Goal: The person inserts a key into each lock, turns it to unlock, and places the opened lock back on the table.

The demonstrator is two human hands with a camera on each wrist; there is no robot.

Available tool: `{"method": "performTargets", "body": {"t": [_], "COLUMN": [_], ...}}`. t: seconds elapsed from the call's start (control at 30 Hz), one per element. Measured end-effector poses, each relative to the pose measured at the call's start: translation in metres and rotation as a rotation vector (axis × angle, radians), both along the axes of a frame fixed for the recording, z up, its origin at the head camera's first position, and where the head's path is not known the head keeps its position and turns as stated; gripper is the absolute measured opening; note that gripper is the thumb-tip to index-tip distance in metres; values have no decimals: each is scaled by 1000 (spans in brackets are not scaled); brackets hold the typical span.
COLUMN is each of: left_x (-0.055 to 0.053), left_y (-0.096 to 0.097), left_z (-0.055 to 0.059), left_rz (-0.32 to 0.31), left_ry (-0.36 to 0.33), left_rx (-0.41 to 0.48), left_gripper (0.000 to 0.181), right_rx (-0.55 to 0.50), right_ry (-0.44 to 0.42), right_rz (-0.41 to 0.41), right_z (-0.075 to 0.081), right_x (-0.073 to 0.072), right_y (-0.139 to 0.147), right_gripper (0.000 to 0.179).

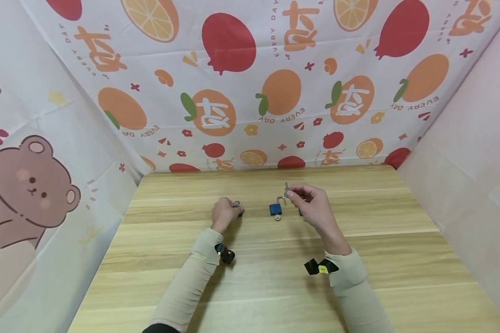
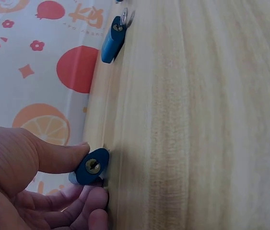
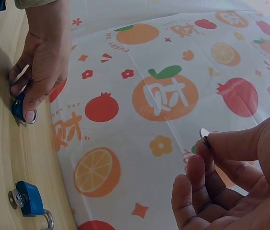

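My left hand (image 1: 226, 213) pinches a small blue padlock (image 2: 92, 166) near the tabletop, its keyhole bare in the left wrist view. Whether that lock's shackle is closed I cannot tell. My right hand (image 1: 314, 206), raised above the table, holds a small silver key (image 1: 286, 188) between thumb and fingers; in the right wrist view only the key's round head (image 3: 204, 135) shows. Between the hands lies a second blue padlock (image 1: 276, 209) with its shackle swung open and a key (image 3: 17, 198) in its keyhole. Mostly behind the right hand, a third blue thing (image 1: 301, 212) peeks out.
All of this lies on a wood-grain table (image 1: 271, 286). A white fruit-print cloth (image 1: 250, 92) stands at the table's back edge. Pale cloths hang at both sides, the left one with a printed bear (image 1: 29, 185).
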State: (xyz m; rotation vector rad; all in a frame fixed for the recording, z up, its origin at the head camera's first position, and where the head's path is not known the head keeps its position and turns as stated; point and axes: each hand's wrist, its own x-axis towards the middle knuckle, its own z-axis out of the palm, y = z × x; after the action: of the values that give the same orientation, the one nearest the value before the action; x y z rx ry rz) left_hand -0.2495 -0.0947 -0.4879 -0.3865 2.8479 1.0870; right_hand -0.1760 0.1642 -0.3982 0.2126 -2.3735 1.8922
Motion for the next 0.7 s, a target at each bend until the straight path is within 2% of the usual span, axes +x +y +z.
{"method": "performTargets", "body": {"t": [0.2, 0.47, 0.7], "left_x": [2, 6, 7], "left_y": [0, -1, -1], "left_z": [0, -1, 0], "left_rz": [5, -1, 18], "left_ry": [13, 51, 80], "left_rx": [14, 15, 68], "left_gripper": [48, 30, 23], "right_rx": [5, 8, 13], "right_ry": [-6, -6, -3], "right_rz": [-9, -8, -14], "right_z": [3, -1, 1], "right_x": [0, -1, -1], "right_y": [-1, -1, -1], "right_gripper": [21, 22, 23]}}
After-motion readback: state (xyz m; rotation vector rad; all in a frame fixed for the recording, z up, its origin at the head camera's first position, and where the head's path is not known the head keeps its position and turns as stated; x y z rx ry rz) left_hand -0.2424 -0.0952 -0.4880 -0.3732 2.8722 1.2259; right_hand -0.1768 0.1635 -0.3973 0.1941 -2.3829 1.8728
